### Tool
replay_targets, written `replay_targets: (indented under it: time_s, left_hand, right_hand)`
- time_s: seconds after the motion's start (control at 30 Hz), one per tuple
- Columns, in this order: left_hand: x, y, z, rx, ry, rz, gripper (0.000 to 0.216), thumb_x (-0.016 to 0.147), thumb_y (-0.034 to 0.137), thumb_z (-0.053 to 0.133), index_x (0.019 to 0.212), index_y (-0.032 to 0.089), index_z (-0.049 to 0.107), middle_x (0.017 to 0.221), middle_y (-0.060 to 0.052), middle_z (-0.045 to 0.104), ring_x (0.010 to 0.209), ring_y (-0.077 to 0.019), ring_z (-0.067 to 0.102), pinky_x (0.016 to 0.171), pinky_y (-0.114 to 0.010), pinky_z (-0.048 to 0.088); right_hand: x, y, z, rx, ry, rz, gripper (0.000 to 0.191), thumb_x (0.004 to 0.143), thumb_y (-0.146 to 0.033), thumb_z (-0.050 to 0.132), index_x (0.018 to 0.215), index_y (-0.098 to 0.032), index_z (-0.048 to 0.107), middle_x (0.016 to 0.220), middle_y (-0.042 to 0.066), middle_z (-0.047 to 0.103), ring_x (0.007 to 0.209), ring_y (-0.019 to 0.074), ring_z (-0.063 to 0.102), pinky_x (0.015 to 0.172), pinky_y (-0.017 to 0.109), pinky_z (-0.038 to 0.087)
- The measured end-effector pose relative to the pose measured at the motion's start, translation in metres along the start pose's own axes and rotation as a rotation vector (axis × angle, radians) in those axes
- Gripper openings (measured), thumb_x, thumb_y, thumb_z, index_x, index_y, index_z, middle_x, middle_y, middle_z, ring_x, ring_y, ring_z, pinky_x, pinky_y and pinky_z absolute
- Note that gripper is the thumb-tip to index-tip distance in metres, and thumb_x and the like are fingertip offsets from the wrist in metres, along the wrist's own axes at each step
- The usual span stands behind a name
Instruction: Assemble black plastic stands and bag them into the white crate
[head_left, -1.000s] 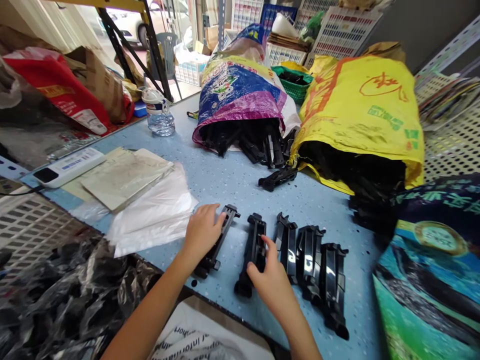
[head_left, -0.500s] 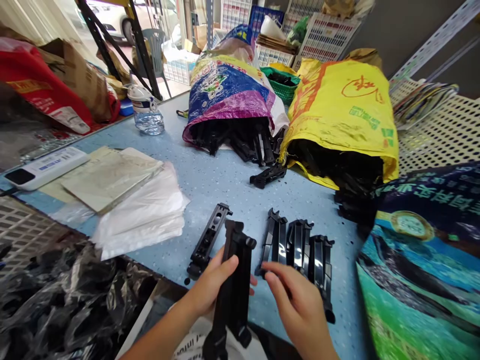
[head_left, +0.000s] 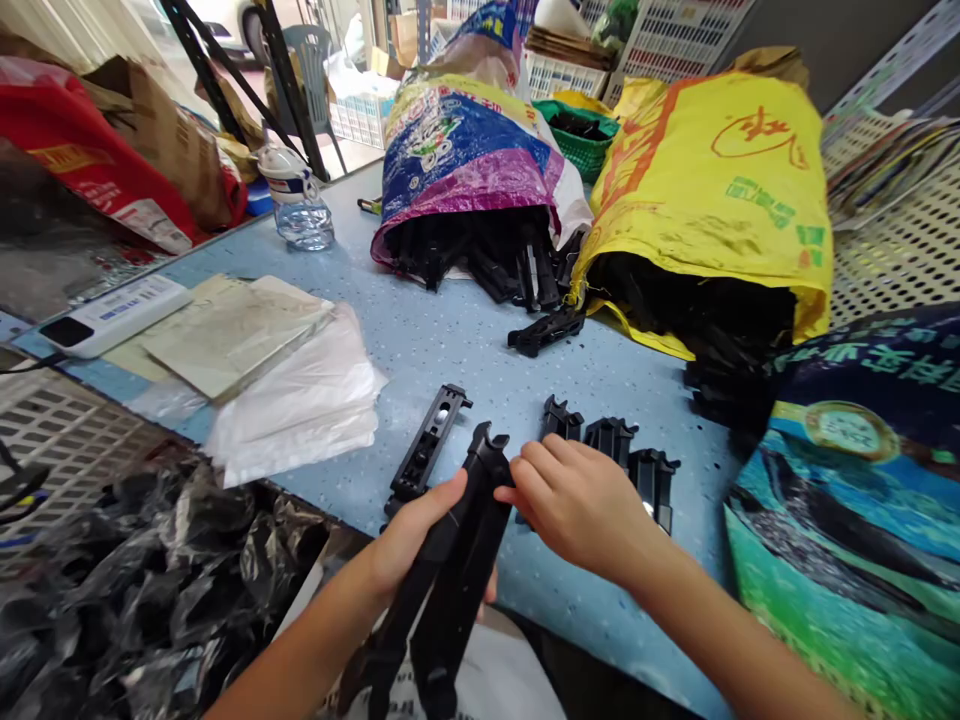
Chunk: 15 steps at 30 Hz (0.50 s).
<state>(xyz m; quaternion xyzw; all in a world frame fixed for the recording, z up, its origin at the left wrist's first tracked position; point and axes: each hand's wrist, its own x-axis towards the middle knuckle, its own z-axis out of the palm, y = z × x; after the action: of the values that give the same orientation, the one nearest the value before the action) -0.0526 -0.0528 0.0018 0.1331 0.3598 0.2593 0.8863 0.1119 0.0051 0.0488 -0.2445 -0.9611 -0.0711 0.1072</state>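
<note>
My left hand [head_left: 409,535] is wrapped round a long black plastic part [head_left: 450,570], held tilted above the near edge of the blue table [head_left: 465,350]. My right hand [head_left: 574,500] pinches the top end of that same part. A second black part [head_left: 426,452] lies flat on the table just left of it. Three more black parts [head_left: 626,450] stand in a row behind my right hand, partly hidden by it.
Purple [head_left: 465,150] and yellow [head_left: 712,190] sacks lie open at the back, spilling black parts; one loose part [head_left: 546,330] lies before them. A blue-green sack [head_left: 847,500] is at right. Clear bags [head_left: 300,400], a power strip [head_left: 112,312] and a water bottle [head_left: 298,205] are at left.
My left hand lifted one black part off the table toward me. My right hand left the row and closed on that part's top end.
</note>
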Motion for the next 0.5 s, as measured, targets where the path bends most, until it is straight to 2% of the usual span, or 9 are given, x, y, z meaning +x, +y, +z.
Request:
replay_targets:
  time_s: [0.07,0.13,0.2,0.27,0.33,0.4,0.5]
  left_hand:
    - [-0.001,-0.001,0.002,0.021,0.031,-0.082,0.066,0.069,0.065,0.031,0.06,0.006,0.059,0.052,-0.011,0.057,0.042,-0.0138,0.053,0.039,-0.021,0.038]
    - [-0.002,-0.002,0.006,0.064,0.066,-0.131,0.066,0.071,0.064,0.029,0.06,0.006,0.059,0.049,-0.01,0.056,0.039,-0.0128,0.051,0.038,-0.021,0.037]
    - [-0.002,-0.002,0.012,0.143,0.104,-0.015,0.057,0.073,0.058,0.033,0.067,0.008,0.06,0.049,-0.006,0.055,0.04,-0.0128,0.051,0.04,-0.022,0.039]
    - [-0.003,-0.002,0.019,0.282,0.164,0.252,0.041,0.076,0.048,0.04,0.084,0.012,0.059,0.06,-0.004,0.059,0.053,-0.0144,0.056,0.052,-0.024,0.044]
    - [-0.003,-0.003,0.024,0.483,0.233,0.535,0.033,0.077,0.038,0.046,0.101,0.017,0.054,0.083,-0.005,0.062,0.077,-0.0171,0.057,0.073,-0.027,0.043]
    - [-0.002,-0.005,0.027,0.715,0.287,0.739,0.042,0.076,0.032,0.049,0.116,0.019,0.044,0.107,-0.006,0.054,0.098,-0.0205,0.05,0.088,-0.03,0.035]
    - [0.005,-0.012,0.027,1.035,0.355,0.927,0.067,0.071,0.029,0.055,0.13,0.019,0.024,0.119,-0.011,0.046,0.105,-0.0254,0.044,0.09,-0.034,0.032]
  right_hand:
    - [-0.004,0.005,0.0,-0.026,-0.027,-0.136,0.032,0.087,-0.027,0.032,0.063,-0.019,0.051,0.057,0.002,0.048,0.052,0.0147,0.039,0.047,0.03,0.022]
    - [-0.01,0.006,0.003,-0.035,-0.027,-0.185,0.032,0.086,-0.026,0.033,0.059,-0.019,0.049,0.054,0.001,0.045,0.05,0.014,0.036,0.046,0.03,0.021]
    - [-0.015,0.003,0.01,-0.019,0.027,-0.11,0.032,0.085,-0.026,0.036,0.056,-0.019,0.046,0.052,0.001,0.043,0.049,0.014,0.035,0.046,0.029,0.022]
    - [-0.019,-0.005,0.018,0.06,0.132,0.069,0.031,0.084,-0.024,0.036,0.055,-0.019,0.042,0.051,0.001,0.04,0.048,0.0137,0.034,0.046,0.028,0.023]
    - [-0.019,-0.017,0.026,0.218,0.263,0.291,0.03,0.084,-0.021,0.034,0.054,-0.02,0.037,0.05,-0.001,0.036,0.046,0.0126,0.033,0.044,0.027,0.023]
    - [-0.018,-0.031,0.031,0.437,0.408,0.531,0.03,0.084,-0.021,0.032,0.055,-0.021,0.033,0.05,-0.003,0.032,0.044,0.0113,0.032,0.043,0.026,0.023]
    - [-0.014,-0.047,0.032,0.816,0.624,0.895,0.03,0.085,-0.03,0.03,0.056,-0.022,0.031,0.051,-0.003,0.03,0.043,0.0108,0.031,0.04,0.024,0.026]
